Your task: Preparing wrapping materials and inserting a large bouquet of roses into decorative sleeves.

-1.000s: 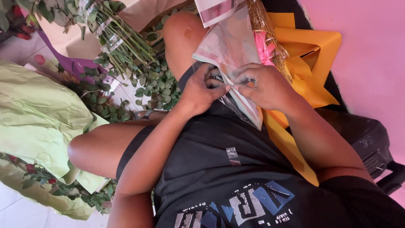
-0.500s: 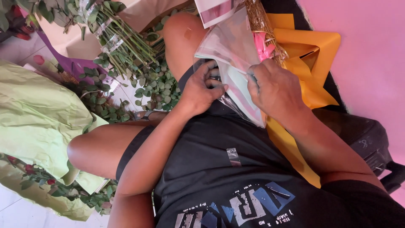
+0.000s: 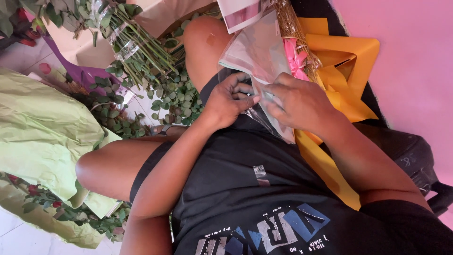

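Left hand and right hand both pinching clear cellophane wrap over lap; risk of tearing if pulled apart unevenly

Stems crowd left; yellow paper blocks right

I see my left hand and right hand meeting fingertip to fingertip over my lap, fingers pinched, forearms running back toward six o'clock.

Stems left of wrap — paper right.
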